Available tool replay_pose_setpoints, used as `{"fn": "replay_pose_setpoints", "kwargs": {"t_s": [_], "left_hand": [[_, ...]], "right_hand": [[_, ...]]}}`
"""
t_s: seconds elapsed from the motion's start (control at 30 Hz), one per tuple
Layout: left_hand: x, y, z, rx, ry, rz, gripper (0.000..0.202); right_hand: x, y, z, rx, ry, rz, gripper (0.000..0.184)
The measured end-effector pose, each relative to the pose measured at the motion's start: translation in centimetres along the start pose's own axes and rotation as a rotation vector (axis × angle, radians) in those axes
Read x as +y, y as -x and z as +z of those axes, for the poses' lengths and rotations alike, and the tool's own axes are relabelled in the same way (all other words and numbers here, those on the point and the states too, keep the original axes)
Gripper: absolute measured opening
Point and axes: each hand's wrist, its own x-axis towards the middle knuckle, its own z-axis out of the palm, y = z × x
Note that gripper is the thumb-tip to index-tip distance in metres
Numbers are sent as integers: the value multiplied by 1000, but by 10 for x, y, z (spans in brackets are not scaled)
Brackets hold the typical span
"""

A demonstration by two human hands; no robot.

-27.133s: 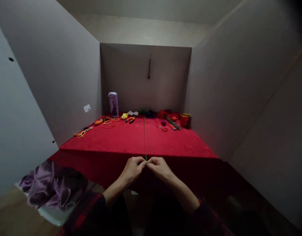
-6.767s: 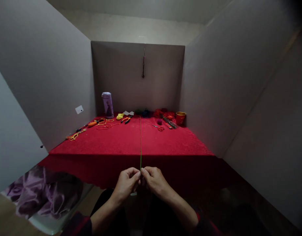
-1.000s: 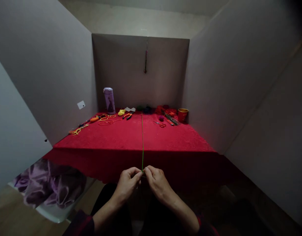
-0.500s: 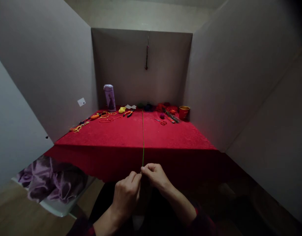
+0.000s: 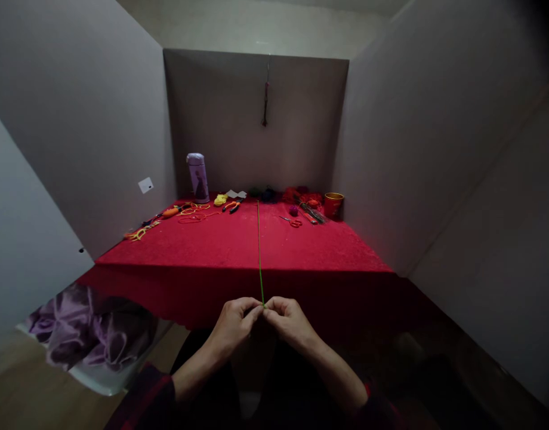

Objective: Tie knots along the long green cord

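A thin green cord point(image 5: 260, 263) runs straight from the far part of the red-covered table, over its front edge, down to my fingertips. My left hand point(image 5: 237, 323) pinches the cord's near end between thumb and forefinger. Right beside it, my right hand point(image 5: 289, 319) pinches the same spot, so the fingertips of both hands almost meet. What lies between the fingertips is too small to make out in detail. Both hands are held in front of the table edge, above my lap.
On the red cloth point(image 5: 212, 245) lie scissors point(image 5: 292, 221), pliers point(image 5: 232, 206), yellow yarn point(image 5: 220, 200), red yarn point(image 5: 310, 198) and an orange-handled tool point(image 5: 170, 212). A purple bottle point(image 5: 198, 179) and red cup point(image 5: 333, 205) stand behind. Grey panels enclose the table; purple fabric point(image 5: 95, 328) sits on a stool at left.
My left hand has risen from below, turning from a closed fist to a fingertip pinch beside my right hand. My right hand stays nearly in place. The view has shifted slightly.
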Motion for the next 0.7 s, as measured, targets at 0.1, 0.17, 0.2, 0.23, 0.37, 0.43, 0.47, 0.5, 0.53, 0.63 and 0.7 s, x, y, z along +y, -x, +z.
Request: {"fn": "replay_pose_setpoints", "kwargs": {"t_s": [0.1,0.17,0.2,0.23,0.37,0.43,0.47,0.5,0.53,0.63,0.7], "left_hand": [[-2,0,0,0,6,-23,25],[-3,1,1,27,14,-29,24],[-4,1,2,53,27,-34,23],[-4,0,4,78,57,-44,23],[-5,0,14,79,374,-194,22],[-3,0,17,21,553,-262,24],[-1,1,18,5,611,-274,26],[1,2,18,2,647,-274,27],[3,4,17,12,662,-269,28],[7,7,13,62,643,-274,30],[8,9,11,83,615,-290,30]], "right_hand": [[-7,9,-5,31,220,-96,19],[-12,18,-7,74,354,-142,22],[-14,24,-6,102,410,-154,23],[-14,30,-4,123,452,-155,23],[1,50,14,79,434,-118,23],[16,54,21,26,341,-84,25],[24,54,22,17,296,-59,26],[31,53,21,22,264,-29,26],[37,50,17,49,254,0,26],[37,42,-2,259,330,12,26],[23,37,-12,412,362,-82,26]]}}
